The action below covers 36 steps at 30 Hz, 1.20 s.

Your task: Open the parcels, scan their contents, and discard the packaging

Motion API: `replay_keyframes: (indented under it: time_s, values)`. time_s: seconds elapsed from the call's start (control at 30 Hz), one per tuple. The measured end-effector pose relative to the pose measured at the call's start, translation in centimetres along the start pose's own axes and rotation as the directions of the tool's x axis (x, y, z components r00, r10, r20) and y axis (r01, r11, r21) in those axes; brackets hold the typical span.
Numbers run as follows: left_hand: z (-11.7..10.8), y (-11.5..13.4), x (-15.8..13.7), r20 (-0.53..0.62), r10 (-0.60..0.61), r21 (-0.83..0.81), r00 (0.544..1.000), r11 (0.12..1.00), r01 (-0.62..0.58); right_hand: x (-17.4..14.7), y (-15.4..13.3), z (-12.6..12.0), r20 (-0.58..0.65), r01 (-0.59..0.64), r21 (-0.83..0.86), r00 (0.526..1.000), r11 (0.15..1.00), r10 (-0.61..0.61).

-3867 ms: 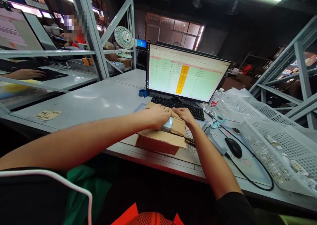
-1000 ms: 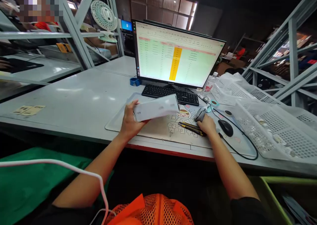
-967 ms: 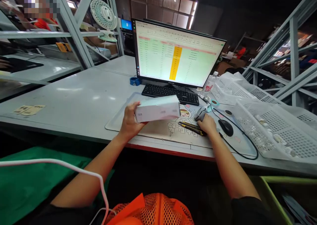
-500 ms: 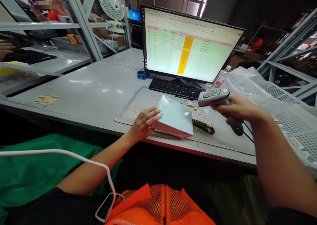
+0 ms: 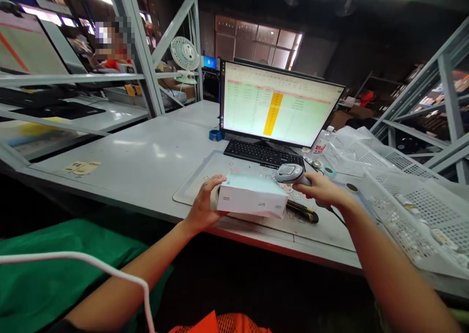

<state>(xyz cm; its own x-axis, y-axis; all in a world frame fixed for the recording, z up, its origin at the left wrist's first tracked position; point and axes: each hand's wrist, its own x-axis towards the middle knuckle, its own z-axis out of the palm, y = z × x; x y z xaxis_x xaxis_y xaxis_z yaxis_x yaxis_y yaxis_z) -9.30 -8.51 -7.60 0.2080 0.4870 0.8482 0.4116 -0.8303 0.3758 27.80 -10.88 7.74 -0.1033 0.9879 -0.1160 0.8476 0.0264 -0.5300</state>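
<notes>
My left hand (image 5: pixel 205 203) grips the left end of a white box (image 5: pixel 251 201), thumb below and fingers along its side. The box is tilted over the near part of the desk mat (image 5: pixel 194 184), with small print on the side facing me. In my right hand (image 5: pixel 322 189) is a grey and white barcode scanner (image 5: pixel 291 173), its head close to the far right corner of the box. The scanner's grip is mostly hidden by my fingers. A black and yellow box cutter (image 5: pixel 302 211) lies on the mat, right of the box.
Behind the mat stand a black keyboard (image 5: pixel 262 153) and a monitor (image 5: pixel 278 108) showing a spreadsheet. White perforated baskets (image 5: pixel 388 216) line the right side. A blue tape roll (image 5: pixel 215 135) sits left of the keyboard. Metal shelf posts (image 5: pixel 146 79) rise on the left; a person is beyond them.
My left hand has tipped the box, so its printed side now faces me. My right hand has brought the scanner left and nearer the box. The head view has tilted up.
</notes>
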Motion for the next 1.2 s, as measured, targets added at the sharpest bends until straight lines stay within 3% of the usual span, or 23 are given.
replay_keyframes:
  time_s: [0.07,0.13,0.27,0.4,0.5,0.57,0.63,0.7,0.8,0.87,0.97,1.03,1.2]
  values:
    - [-0.5,-0.6,-0.4,-0.05,-0.21,-0.067,0.976,0.976,0.207,1.7,3.6,1.3,-0.17,-0.107,-0.17,0.982,0.98,0.078]
    - [-0.7,-1.5,-0.7,-0.086,-0.386,-0.144,0.919,0.917,0.371,3.0,6.8,2.7,-0.303,-0.27,-0.267,0.935,0.925,0.186]
    - [-0.2,-3.1,-0.4,-0.054,-0.55,-0.223,0.833,0.82,0.527,4.1,11.1,5.5,-0.43,-0.466,-0.276,0.842,0.84,0.326]
    - [0.2,-3.9,0.6,0.043,-0.602,-0.2,0.798,0.777,0.597,4.2,12.5,6.5,-0.452,-0.521,-0.316,0.818,0.793,0.356]
    - [0.4,-4.3,1.1,0.158,-0.679,-0.152,0.717,0.701,0.697,4.9,11.9,5.3,-0.483,-0.558,-0.287,0.786,0.779,0.385]
    - [0.5,-4.7,1.3,0.237,-0.709,-0.116,0.664,0.658,0.744,6.1,10.8,4.3,-0.554,-0.519,-0.267,0.772,0.812,0.311]
    - [0.6,-5.0,1.3,0.259,-0.709,-0.072,0.656,0.663,0.745,8.2,9.4,4.0,-0.597,-0.416,-0.272,0.78,0.868,0.187]
    - [0.7,-5.2,1.2,0.245,-0.699,-0.027,0.672,0.688,0.725,11.0,8.1,4.6,-0.558,-0.313,-0.28,0.822,0.908,0.111]
    - [0.7,-5.3,1.2,0.253,-0.701,0.016,0.666,0.692,0.722,14.9,6.8,6.7,-0.43,-0.246,-0.28,0.896,0.928,0.108]
    - [0.6,-5.2,1.2,0.257,-0.705,0.024,0.66,0.688,0.726,16.6,6.3,8.1,-0.413,-0.244,-0.282,0.904,0.928,0.113]
    - [0.6,-5.2,1.2,0.249,-0.7,0.025,0.67,0.696,0.718,17.7,6.4,9.4,-0.43,-0.256,-0.3,0.896,0.919,0.109]
    - [0.5,-5.2,1.3,0.247,-0.697,0.029,0.673,0.7,0.714,18.0,6.7,9.7,-0.383,-0.254,-0.315,0.915,0.914,0.123]
    - [0.4,-5.0,1.3,0.281,-0.711,0.042,0.645,0.681,0.731,18.2,7.6,9.5,-0.313,-0.25,-0.331,0.939,0.91,0.144]
